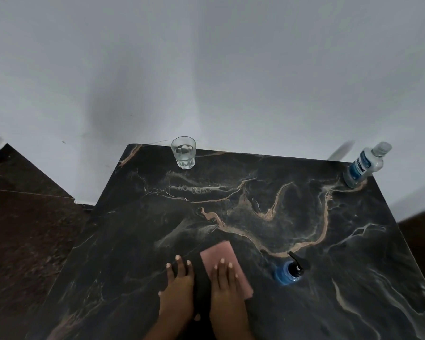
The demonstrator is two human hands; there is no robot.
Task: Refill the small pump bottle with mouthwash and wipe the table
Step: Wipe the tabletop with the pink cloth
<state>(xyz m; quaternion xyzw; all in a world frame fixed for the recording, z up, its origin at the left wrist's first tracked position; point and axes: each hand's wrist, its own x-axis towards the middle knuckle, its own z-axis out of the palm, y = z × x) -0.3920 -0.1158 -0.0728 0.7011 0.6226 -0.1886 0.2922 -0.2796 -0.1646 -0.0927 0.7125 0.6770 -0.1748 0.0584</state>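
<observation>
The pump bottle [289, 272], blue with a black pump head, stands on the dark marble table [255, 209] toward five o'clock from the table's middle. Just beside it at nine o'clock lies a pink cloth [225, 256], with the right hand [225, 282] resting flat on it, fingers straight. The left hand [178, 280] lies flat on the bare tabletop beside the cloth, fingers spread. The mouthwash bottle [364, 165] stands at the two o'clock corner, a glass [183, 152] at eleven o'clock by the wall.
</observation>
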